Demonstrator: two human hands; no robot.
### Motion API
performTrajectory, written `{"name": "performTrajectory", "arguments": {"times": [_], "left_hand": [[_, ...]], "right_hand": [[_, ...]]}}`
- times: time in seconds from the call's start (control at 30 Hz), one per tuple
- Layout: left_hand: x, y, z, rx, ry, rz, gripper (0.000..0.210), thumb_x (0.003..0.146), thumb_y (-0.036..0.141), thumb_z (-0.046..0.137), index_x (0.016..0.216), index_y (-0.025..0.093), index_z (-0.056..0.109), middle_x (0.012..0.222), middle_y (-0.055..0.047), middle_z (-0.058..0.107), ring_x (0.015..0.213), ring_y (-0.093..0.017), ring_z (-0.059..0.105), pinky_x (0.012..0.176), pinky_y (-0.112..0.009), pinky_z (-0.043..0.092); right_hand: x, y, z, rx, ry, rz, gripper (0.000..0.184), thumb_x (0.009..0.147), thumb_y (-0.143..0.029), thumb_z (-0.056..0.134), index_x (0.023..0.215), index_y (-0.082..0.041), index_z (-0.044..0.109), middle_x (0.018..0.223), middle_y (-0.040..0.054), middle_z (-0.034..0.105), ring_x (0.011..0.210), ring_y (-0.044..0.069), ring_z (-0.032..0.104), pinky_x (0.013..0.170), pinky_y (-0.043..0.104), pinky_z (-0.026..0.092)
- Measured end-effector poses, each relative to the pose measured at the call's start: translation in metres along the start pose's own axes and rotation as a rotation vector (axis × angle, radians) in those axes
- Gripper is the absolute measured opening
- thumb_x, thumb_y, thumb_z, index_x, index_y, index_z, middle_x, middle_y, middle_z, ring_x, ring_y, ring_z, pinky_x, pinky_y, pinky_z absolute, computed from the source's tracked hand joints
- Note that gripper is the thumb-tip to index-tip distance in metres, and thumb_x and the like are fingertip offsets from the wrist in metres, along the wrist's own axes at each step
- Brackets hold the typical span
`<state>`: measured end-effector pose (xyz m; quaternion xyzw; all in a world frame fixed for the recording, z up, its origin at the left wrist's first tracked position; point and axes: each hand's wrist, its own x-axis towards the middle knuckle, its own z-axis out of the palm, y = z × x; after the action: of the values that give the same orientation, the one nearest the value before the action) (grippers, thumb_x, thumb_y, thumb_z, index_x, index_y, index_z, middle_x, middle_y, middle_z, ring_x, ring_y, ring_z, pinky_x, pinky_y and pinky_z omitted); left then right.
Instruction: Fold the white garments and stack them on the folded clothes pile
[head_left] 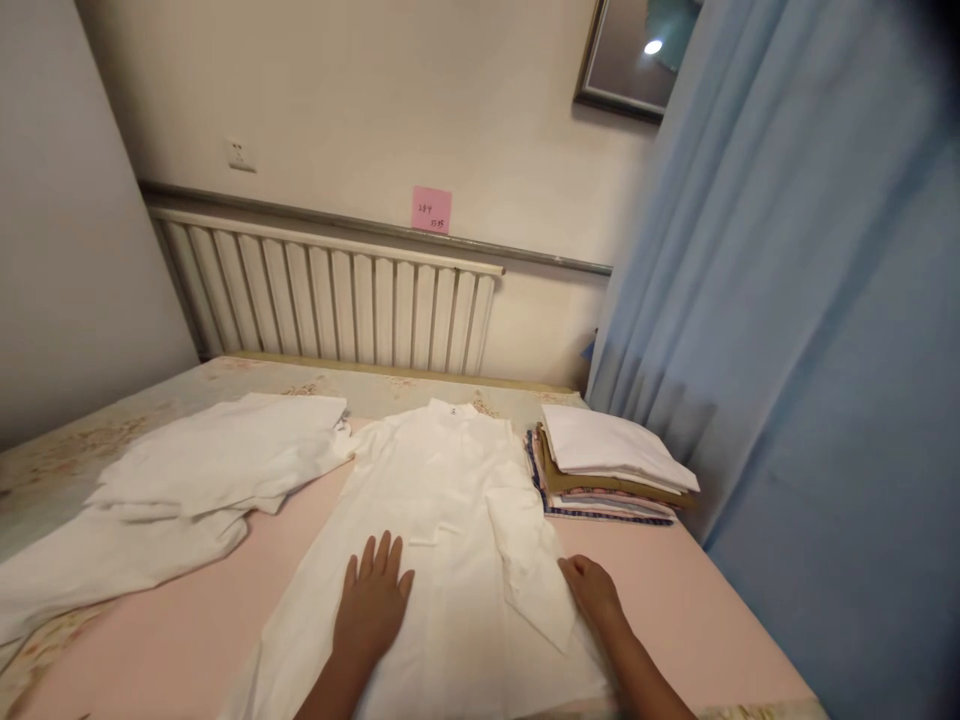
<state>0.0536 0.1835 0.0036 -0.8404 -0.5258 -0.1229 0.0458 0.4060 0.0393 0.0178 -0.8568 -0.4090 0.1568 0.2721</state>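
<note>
A white long-sleeved shirt (457,610) lies spread on a pink cloth (675,610), its collar toward the wall. One sleeve (525,560) is folded across the body on the right side. My left hand (371,600) rests flat on the shirt's left half, fingers spread. At the opposite side edge, my right hand (592,590) has its fingers closed in a pinch on the shirt's edge, beside the folded sleeve. The shirt's hem runs toward the bottom of the view, where my forearms partly cover the fabric.
Loose white garments (232,460) are heaped on the left. A stack of folded clothes (615,450) sits at the right, near a blue curtain (757,300). Behind the bed stands a white radiator (330,290), with a pink note (432,209) above it.
</note>
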Motion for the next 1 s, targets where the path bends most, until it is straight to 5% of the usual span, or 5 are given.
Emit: {"name": "performTrajectory", "arguments": {"times": [0.4,0.67,1.0], "left_hand": [[-0.023,0.002,-0.003,0.021,0.004,0.007,0.059,0.092,0.045,0.030,0.143,0.017,0.041,0.151,-0.009,0.036,0.141,-0.031,0.027,0.113,-0.052,0.020],[-0.032,0.004,-0.008,0.016,0.010,0.019,0.059,0.093,0.046,0.030,0.143,0.017,0.041,0.151,-0.010,0.037,0.142,-0.030,0.025,0.113,-0.052,0.019],[-0.032,0.004,-0.007,0.033,0.010,0.024,0.058,0.093,0.045,0.030,0.142,0.017,0.042,0.152,-0.008,0.036,0.142,-0.030,0.026,0.113,-0.052,0.021]], "right_hand": [[-0.022,0.014,-0.006,0.039,-0.048,-0.034,0.025,0.085,-0.038,0.047,0.089,-0.022,0.066,0.080,0.0002,0.068,0.075,0.017,0.062,0.067,0.023,0.040],[-0.038,0.025,-0.003,0.071,-0.042,0.007,0.045,0.079,-0.032,0.050,0.120,-0.017,0.059,0.069,-0.0027,0.061,0.070,0.018,0.060,0.066,0.025,0.041],[-0.049,0.026,-0.002,0.067,-0.031,-0.006,0.050,0.080,-0.031,0.048,0.128,-0.019,0.055,0.068,-0.0029,0.059,0.068,0.018,0.060,0.065,0.025,0.041]]}}
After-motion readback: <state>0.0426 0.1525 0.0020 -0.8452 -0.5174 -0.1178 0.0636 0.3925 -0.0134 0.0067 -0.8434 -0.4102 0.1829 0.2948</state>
